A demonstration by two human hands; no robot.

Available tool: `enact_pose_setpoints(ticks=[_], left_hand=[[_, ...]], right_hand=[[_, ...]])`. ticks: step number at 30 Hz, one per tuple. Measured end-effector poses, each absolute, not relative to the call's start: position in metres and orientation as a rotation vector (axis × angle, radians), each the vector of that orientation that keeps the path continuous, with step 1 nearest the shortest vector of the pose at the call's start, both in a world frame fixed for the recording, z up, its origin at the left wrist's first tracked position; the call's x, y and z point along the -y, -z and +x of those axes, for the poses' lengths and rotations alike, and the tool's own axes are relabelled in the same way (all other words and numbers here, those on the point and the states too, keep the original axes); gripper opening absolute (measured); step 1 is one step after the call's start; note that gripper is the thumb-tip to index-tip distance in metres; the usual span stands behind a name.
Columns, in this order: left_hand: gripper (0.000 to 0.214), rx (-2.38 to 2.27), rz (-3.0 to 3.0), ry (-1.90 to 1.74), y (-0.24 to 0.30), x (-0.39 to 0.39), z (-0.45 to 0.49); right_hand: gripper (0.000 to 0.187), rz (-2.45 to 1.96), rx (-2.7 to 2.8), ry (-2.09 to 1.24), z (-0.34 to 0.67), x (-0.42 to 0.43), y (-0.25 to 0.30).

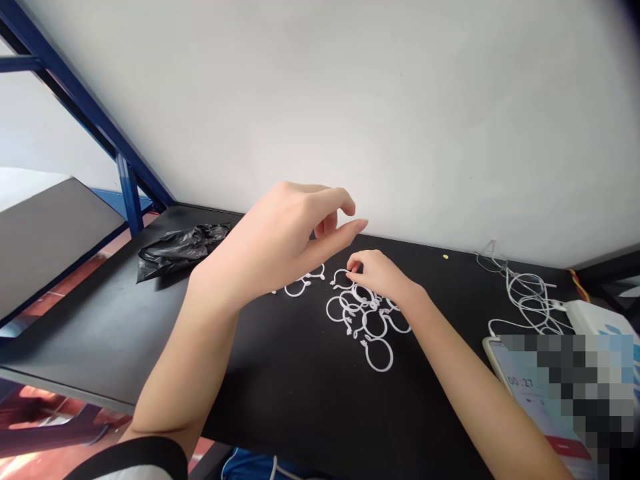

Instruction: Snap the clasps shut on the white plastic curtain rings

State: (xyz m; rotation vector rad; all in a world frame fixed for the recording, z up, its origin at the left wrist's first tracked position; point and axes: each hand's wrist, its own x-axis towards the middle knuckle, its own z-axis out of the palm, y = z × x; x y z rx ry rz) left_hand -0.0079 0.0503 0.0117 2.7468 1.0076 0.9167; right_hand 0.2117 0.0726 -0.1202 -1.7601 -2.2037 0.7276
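Note:
My left hand (300, 230) is raised above the table, its thumb and index finger apart with nothing visible between them. Lower and to the right, my right hand (377, 272) pinches a white plastic ring (341, 273) at the far edge of a pile. The ring is open at one side, with small knobbed ends like a shower curtain ring. Several similar rings (375, 325) lie overlapping below my right hand, and one ring (380, 355) sits nearest to me. A smaller group of rings (295, 288) is partly hidden behind my left hand and wrist.
A crumpled black plastic bag (183, 248) rests on the black table (300, 400) at the left. On the right are a tangled white cable (530, 297), a phone (525, 393) and a white box (595, 320). A white wall (400, 133) rises behind; a blue metal frame (100, 120) stands left.

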Motion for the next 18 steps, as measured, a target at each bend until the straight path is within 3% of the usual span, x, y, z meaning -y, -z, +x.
enact_pose_setpoints(ticks=[7, 12, 15, 18], left_hand=[[0.024, -0.981, 2.777, -0.827, -0.004, -0.055, 0.006], [0.022, -0.926, 2.772, -0.831, 0.000, -0.057, 0.009], [0.031, -0.699, 2.685, -1.139, -0.002, -0.043, 0.019], [0.036, -0.591, 2.528, -1.493, -0.006, -0.020, 0.032]], right_hand=[[0.013, -1.716, 2.177, -0.737, 0.221, -0.077, 0.128], [0.010, -1.574, 2.023, -0.773, 0.219, -0.058, 0.084], [0.006, -1.079, 1.775, -1.103, 0.212, -0.028, 0.040], [0.010, -0.845, 1.713, -1.057, 0.210, -0.001, 0.010]])
